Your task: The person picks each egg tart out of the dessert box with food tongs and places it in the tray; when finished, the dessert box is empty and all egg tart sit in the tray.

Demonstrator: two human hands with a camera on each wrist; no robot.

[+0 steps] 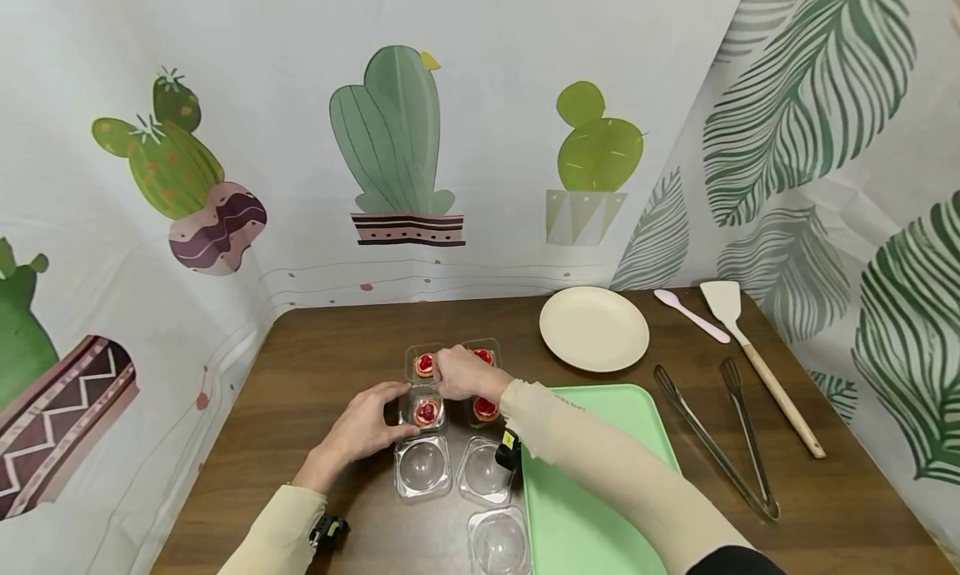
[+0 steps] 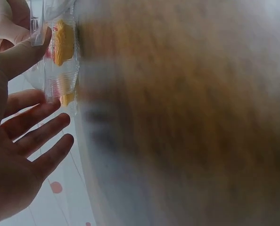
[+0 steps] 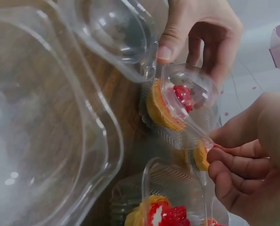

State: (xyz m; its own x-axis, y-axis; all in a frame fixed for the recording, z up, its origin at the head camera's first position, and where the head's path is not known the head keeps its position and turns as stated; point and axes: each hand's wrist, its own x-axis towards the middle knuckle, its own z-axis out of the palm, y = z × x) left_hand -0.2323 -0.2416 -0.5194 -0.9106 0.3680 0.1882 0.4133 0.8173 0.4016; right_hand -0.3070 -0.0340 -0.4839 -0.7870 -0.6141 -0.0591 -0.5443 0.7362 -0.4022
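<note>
A clear plastic container holding a tart topped with red fruit sits between my hands, its domed lid over the tart. My left hand holds the container from the left, thumb on the near side and index finger on the far side, other fingers spread. My right hand pinches the lid's edge at the far right corner. Behind it stands another container with a tart, partly covered by my right hand. Two more tarts in clear containers are to the right, one behind the other.
Three clear domed plastic pieces lie on the near table. A green tray is under my right forearm. Further right are a cream plate, a pink spoon, a spatula and metal tongs.
</note>
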